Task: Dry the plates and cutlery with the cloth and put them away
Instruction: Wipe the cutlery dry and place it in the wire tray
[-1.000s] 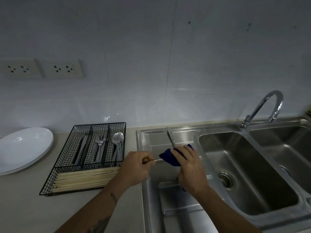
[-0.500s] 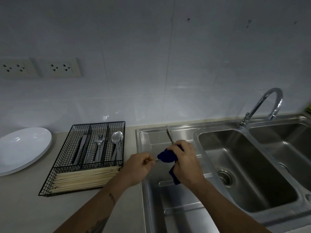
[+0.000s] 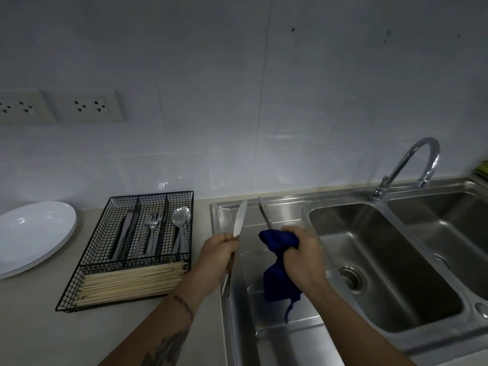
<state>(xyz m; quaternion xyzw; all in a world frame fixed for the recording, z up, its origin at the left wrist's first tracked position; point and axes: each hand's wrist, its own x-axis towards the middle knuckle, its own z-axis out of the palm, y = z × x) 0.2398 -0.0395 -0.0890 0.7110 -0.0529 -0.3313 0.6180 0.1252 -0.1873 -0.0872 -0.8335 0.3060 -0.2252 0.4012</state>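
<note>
knife [image 3: 239,219]: we see it in the left hand [image 3: 217,256], fist round the handle, blade up and away, above the drainboard [image 3: 285,339]
cloth [image 3: 280,262]: bunched in the right hand [image 3: 303,256], apart from the blade
second knife [image 3: 264,212]: lying on the drainboard, behind the cloth
tray [image 3: 126,260]: we note cutlery, chopsticks; plates [image 3: 31,236] left
sink [image 3: 380,260]: right, tiled wall behind

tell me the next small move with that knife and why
Probably carry the knife left into the tray's far-left slot, where knives already lie. The left hand holds it clear of the cloth bunched in the right hand, so wiping looks finished.
</note>
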